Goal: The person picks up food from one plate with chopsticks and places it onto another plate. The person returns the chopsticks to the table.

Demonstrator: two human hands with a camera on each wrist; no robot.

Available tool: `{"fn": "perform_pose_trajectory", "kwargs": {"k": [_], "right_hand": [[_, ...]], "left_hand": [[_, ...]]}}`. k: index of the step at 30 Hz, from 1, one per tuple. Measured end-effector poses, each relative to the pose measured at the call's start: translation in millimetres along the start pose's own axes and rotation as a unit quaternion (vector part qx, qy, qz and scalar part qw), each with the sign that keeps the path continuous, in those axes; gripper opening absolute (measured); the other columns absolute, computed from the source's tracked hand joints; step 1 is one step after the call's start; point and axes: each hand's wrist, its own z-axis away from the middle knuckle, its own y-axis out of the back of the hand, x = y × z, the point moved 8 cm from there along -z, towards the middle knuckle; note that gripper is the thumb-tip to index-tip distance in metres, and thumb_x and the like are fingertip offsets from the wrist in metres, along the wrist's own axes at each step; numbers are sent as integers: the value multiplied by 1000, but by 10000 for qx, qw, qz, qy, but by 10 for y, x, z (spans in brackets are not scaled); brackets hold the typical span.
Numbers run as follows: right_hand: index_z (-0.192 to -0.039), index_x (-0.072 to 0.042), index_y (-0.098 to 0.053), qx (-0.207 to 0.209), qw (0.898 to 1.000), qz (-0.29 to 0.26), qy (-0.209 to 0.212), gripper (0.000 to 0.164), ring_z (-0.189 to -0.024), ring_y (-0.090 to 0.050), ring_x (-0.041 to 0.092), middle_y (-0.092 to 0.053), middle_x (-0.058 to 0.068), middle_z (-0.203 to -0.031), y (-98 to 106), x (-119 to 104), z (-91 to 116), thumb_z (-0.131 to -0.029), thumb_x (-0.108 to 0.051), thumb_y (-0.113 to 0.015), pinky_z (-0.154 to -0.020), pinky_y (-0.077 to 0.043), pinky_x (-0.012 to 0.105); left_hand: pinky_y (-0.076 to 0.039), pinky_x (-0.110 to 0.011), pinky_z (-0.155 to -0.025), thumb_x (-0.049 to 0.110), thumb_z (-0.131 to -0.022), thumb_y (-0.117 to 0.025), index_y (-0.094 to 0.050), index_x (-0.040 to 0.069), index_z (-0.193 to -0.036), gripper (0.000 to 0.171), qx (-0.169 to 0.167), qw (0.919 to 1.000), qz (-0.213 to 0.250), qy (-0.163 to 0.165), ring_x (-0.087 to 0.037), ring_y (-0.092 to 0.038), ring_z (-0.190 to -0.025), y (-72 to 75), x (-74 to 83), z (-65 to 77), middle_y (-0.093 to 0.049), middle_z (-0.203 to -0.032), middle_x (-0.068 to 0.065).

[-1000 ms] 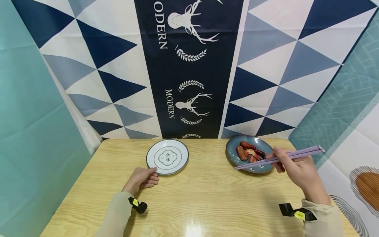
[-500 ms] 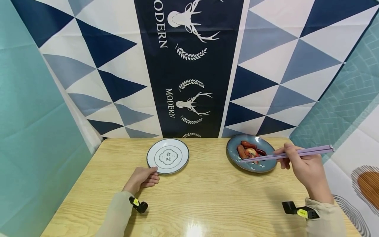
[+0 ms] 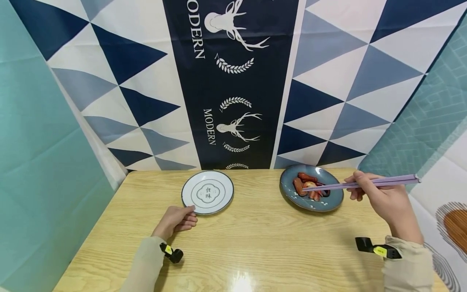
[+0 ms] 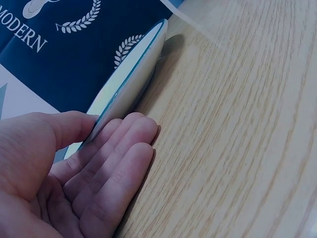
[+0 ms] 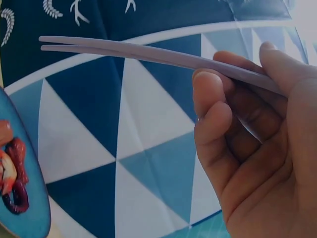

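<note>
My left hand (image 3: 176, 221) pinches the near rim of a white plate (image 3: 224, 188) with a dark edge line and printed characters. In the left wrist view the thumb lies on top of the rim and the fingers (image 4: 121, 163) are underneath. Held in my right hand (image 3: 386, 202) is a pair of lilac chopsticks (image 3: 339, 186), their tips pointing left and close together. In the head view the tips overlap a blue-grey plate (image 3: 330, 176) of food. The right wrist view shows nothing between the chopstick tips. On that plate lie sausage-like pieces (image 3: 298, 185), a shrimp and other reddish-brown food.
Both plates rest on a light wooden table (image 3: 251, 235), near its back edge. A patterned cloth (image 3: 233, 85) hangs behind it. Teal panels stand on the left (image 3: 51, 162) and right. Each wrist carries a small black camera.
My right hand has moved right and slightly up with the chopsticks, whose tips shifted from the blue-grey plate's near rim to over its food. The left hand and white plate stay put.
</note>
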Motion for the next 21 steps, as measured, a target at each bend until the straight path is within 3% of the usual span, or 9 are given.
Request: {"fn": "perform_pose_trajectory", "kwargs": {"k": [4, 9, 16, 21], "right_hand": [[-99, 5, -75, 134, 9998, -47, -146, 28, -61, -61, 11, -71, -6, -68, 65, 135, 7, -107, -13, -54, -54, -47, 22], [-97, 4, -75, 386, 9983, -21, -442, 30, -59, -51, 10, -67, -11, -66, 166, 334, 44, -107, -17, -57, -50, -34, 29], [-98, 5, -75, 244, 9969, 346, -664, 34, -57, -61, 12, -70, -7, -67, 168, 441, 41, -107, -23, -58, -52, -48, 21], [-97, 4, -75, 165, 9968, 487, -611, 32, -56, -63, 12, -70, -6, -65, 158, 458, 21, -106, -23, -59, -51, -49, 20]], "left_hand": [[-63, -24, -58, 33, -97, -71, -76, -2, -93, 35, 63, 10000, -41, 25, -11, -72, -59, 4, -13, -7, -76, -74, -7], [-63, -24, -58, 33, -98, -71, -76, -2, -94, 35, 74, 9999, -79, 51, -11, -73, -60, -1, -21, -16, -76, -75, -7], [-63, -24, -58, 32, -98, -70, -76, -2, -93, 35, 75, 9999, -68, 77, -11, -73, -60, -2, -29, -15, -76, -75, -8], [-63, -23, -57, 31, -98, -70, -75, -2, -92, 34, 101, 9999, -74, 52, -11, -72, -59, -6, 2, -5, -76, -73, -7]]}}
